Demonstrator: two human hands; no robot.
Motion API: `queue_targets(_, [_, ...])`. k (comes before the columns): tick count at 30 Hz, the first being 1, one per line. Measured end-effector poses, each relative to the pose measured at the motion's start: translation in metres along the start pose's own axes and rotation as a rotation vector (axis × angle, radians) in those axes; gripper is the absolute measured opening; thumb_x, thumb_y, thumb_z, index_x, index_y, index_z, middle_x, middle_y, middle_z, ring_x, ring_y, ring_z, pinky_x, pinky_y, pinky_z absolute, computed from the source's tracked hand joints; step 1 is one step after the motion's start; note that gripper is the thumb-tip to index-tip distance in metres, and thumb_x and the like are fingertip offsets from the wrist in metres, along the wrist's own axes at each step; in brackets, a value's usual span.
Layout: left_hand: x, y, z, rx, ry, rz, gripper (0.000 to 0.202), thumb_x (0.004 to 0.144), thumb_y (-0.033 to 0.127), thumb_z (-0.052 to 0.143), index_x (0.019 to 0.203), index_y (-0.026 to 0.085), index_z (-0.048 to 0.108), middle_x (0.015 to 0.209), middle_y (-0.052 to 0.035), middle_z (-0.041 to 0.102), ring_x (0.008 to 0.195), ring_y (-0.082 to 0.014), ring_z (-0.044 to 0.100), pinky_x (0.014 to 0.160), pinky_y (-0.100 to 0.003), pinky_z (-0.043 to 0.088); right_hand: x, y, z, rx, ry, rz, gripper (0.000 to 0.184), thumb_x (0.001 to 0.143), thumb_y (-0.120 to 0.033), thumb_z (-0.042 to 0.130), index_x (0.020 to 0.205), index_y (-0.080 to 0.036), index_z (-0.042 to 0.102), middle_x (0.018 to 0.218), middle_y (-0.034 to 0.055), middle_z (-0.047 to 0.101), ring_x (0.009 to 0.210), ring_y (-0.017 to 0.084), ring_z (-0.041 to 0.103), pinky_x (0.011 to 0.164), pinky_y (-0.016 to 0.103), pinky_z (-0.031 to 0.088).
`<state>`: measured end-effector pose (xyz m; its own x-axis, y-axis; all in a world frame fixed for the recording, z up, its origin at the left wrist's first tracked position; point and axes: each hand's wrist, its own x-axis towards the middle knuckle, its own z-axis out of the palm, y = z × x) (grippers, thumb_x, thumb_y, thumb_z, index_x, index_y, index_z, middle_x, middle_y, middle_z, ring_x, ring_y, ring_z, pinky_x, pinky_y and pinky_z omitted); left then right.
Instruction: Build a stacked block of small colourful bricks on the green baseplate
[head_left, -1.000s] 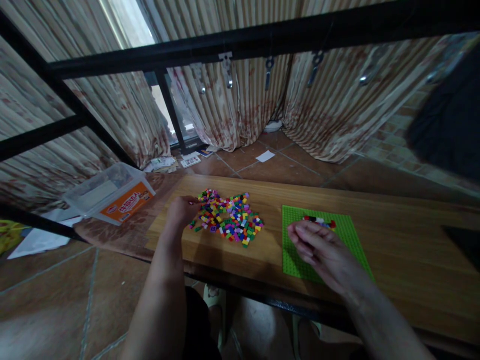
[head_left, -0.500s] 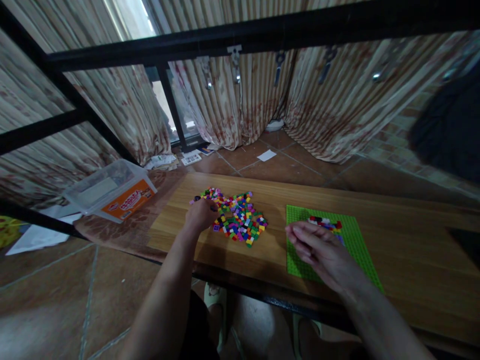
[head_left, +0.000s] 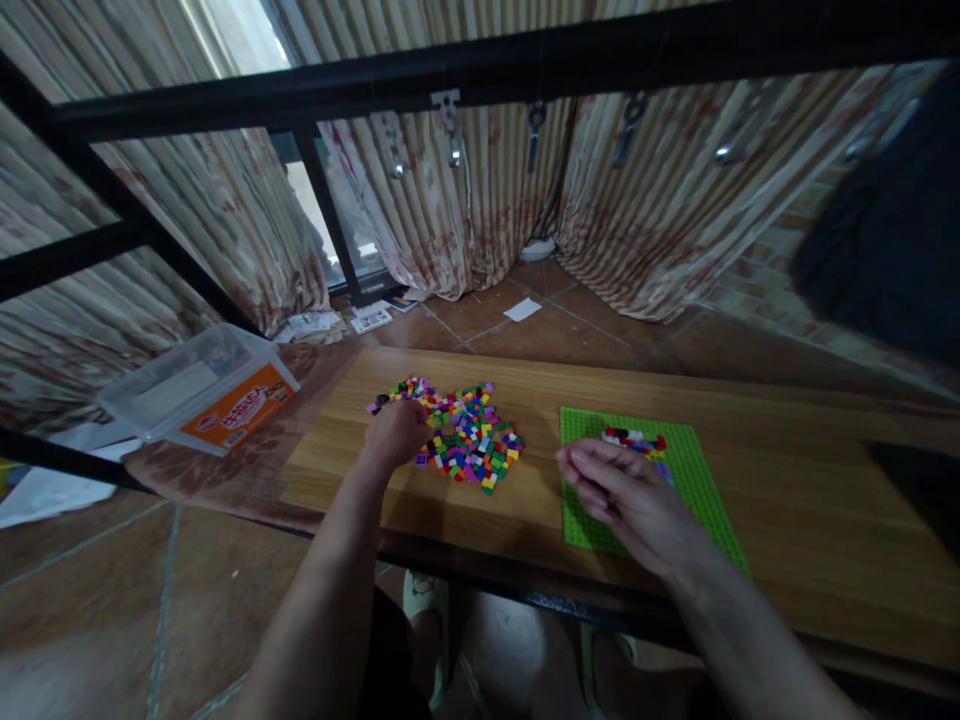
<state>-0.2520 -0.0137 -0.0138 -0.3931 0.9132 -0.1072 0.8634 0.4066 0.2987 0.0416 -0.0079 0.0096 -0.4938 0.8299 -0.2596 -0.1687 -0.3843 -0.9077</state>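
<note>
A heap of small coloured bricks [head_left: 469,440] lies on the wooden table [head_left: 787,520]. My left hand [head_left: 396,435] rests at the heap's left edge with its fingers curled down into the bricks; what they grip is hidden. To the right lies a green baseplate [head_left: 686,460] with a short row of red, black and white bricks [head_left: 631,438] near its far edge. My right hand [head_left: 626,495] lies flat on the baseplate's left part, fingers stretched out and pointing left, holding nothing.
A clear plastic tub with an orange label [head_left: 202,395] sits at the table's left end. Black metal bars [head_left: 480,70] cross overhead and at the left. Striped curtains [head_left: 480,200] hang behind, with papers [head_left: 525,310] on the tiled floor.
My left hand moved from the heap's far left corner to its near left side and curled into the bricks. My right hand stayed on the baseplate.
</note>
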Motion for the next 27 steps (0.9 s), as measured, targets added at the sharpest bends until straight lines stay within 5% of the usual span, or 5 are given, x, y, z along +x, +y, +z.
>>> queue_targets(4, [-0.008, 0.016, -0.008, -0.422, -0.093, 0.118, 0.021, 0.069, 0.036, 0.068, 0.076, 0.016, 0.067, 0.056, 0.0021, 0.055, 0.054, -0.0121, 0.05, 0.051, -0.022, 0.034, 0.002, 0.0, 0.003, 0.028, 0.016, -0.042, 0.027, 0.073, -0.041, 0.074, 0.085, -0.018, 0.071, 0.062, -0.0026, 0.052, 0.045, 0.004, 0.029, 0.04, 0.02, 0.012])
queue_targets(9, [-0.035, 0.066, -0.002, -1.132, -0.477, 0.143, 0.036, 0.064, 0.041, 0.075, 0.088, 0.016, 0.062, 0.058, 0.0059, 0.048, 0.044, -0.004, 0.033, 0.042, -0.019, 0.021, 0.007, 0.0, 0.005, -0.03, 0.102, -0.205, 0.029, 0.074, -0.043, 0.073, 0.094, -0.021, 0.07, 0.053, -0.0071, 0.044, 0.044, 0.005, 0.028, 0.041, 0.021, 0.015])
queue_targets(15, [-0.055, 0.109, 0.015, -1.405, -0.776, 0.11, 0.033, 0.062, 0.035, 0.078, 0.082, 0.017, 0.058, 0.052, 0.0102, 0.03, 0.042, -0.0023, 0.021, 0.042, -0.017, 0.014, 0.009, -0.002, 0.001, -0.223, 0.099, -0.373, 0.023, 0.075, -0.043, 0.071, 0.087, -0.024, 0.073, 0.064, -0.0027, 0.059, 0.058, 0.01, 0.047, 0.054, 0.024, 0.037])
queue_targets(20, [-0.06, 0.125, 0.026, -1.42, -0.762, 0.197, 0.031, 0.073, 0.043, 0.071, 0.077, 0.018, 0.053, 0.052, 0.0097, 0.028, 0.044, -0.004, 0.021, 0.042, -0.018, 0.016, 0.008, 0.0, -0.005, -0.206, 0.177, -0.417, 0.021, 0.072, -0.043, 0.073, 0.077, -0.023, 0.074, 0.071, -0.0003, 0.067, 0.067, 0.013, 0.056, 0.064, 0.027, 0.045])
queue_targets(27, [-0.072, 0.147, 0.044, -1.178, -0.385, 0.452, 0.037, 0.087, 0.054, 0.052, 0.074, 0.019, 0.049, 0.056, 0.0073, 0.034, 0.049, -0.0073, 0.029, 0.047, -0.02, 0.026, 0.005, -0.004, -0.012, -0.106, 0.355, -0.402, 0.021, 0.065, -0.042, 0.078, 0.069, -0.022, 0.073, 0.066, -0.0002, 0.065, 0.06, 0.012, 0.05, 0.059, 0.026, 0.039])
